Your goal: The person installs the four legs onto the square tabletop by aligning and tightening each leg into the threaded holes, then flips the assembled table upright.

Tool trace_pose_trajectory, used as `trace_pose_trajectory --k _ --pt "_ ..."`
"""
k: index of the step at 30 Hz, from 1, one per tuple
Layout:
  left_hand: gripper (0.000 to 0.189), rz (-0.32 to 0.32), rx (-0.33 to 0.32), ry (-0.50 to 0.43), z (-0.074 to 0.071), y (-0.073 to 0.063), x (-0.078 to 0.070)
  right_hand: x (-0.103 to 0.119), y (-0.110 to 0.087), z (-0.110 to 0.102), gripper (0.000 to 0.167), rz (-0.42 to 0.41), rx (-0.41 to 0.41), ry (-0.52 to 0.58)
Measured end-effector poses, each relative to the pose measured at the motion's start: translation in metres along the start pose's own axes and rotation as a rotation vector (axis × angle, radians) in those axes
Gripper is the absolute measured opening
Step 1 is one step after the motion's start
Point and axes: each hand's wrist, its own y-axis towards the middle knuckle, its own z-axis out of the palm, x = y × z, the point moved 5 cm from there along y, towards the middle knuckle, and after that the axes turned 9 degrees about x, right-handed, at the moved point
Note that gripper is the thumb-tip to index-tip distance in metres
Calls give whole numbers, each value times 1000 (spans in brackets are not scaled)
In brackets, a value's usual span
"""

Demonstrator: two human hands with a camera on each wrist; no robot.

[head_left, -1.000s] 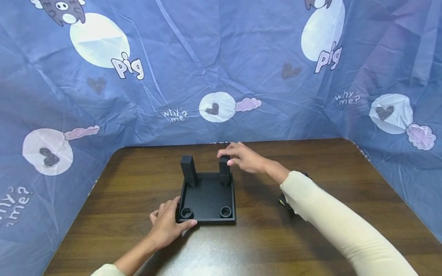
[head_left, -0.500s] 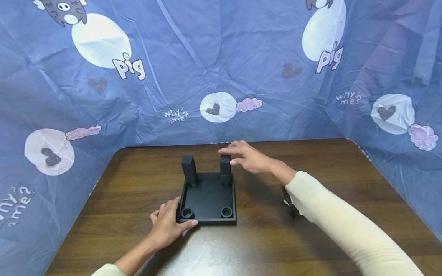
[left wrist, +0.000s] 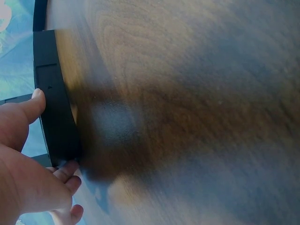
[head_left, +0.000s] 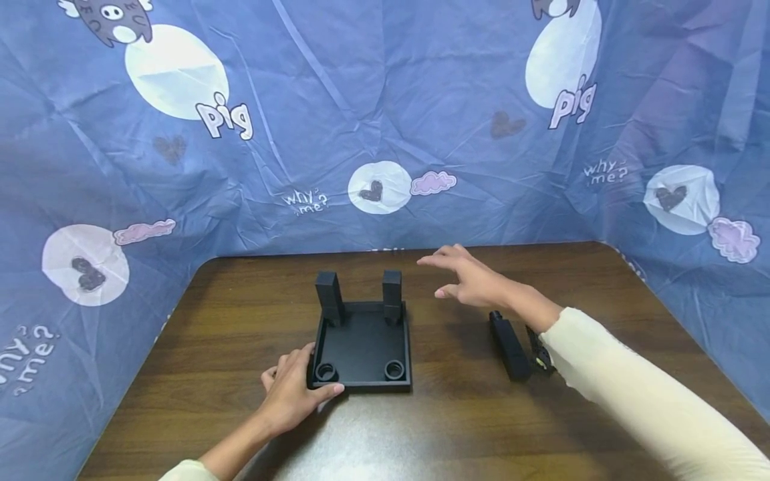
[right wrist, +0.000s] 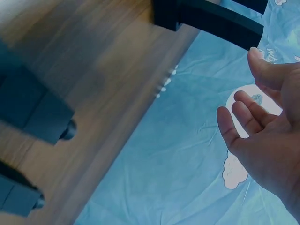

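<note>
A black square tabletop (head_left: 362, 347) with a raised rim lies underside up. My left hand (head_left: 291, 391) grips its near left corner, thumb on the front edge and fingers at the left side. The left wrist view shows that thumb against the black front face (left wrist: 58, 112). Two black legs stand upright in the far corners, a left leg (head_left: 329, 297) and a right leg (head_left: 392, 294). Round threaded sockets, a left one (head_left: 325, 371) and a right one (head_left: 394, 369), sit in the near corners. My right hand (head_left: 475, 277), fingers spread, hovers right of the right leg, holding nothing.
A loose black leg (head_left: 510, 347) with a round end lies on the wooden table (head_left: 457, 414) to the right. Beside it, a dark piece with yellow marks (head_left: 541, 354) is partly covered by my right sleeve. Blue printed cloth (head_left: 385, 120) hangs behind the table.
My right hand has come off the top of the right leg and moved to the right, uncovering the loose leg on the table. My left hand and the tabletop have stayed put.
</note>
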Motion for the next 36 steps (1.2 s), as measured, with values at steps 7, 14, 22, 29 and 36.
trace_pose_trajectory --k 7,14,22,29,36 --pt "92 8 -10 -1 0 -1 -1 -8 -21 -3 60 -5 -22 -24" --pt "93 6 -11 1 0 0 -2 -9 -34 1 60 -17 -17 -56" --pt "93 3 -4 1 0 0 -2 -14 -48 7 62 -7 -24 -87" --pt "93 -1 -1 -1 -1 0 -2 -16 -61 12 61 -15 -18 -125" --pt "93 3 -5 -5 -1 0 -2 -18 -73 15 61 7 13 -152"
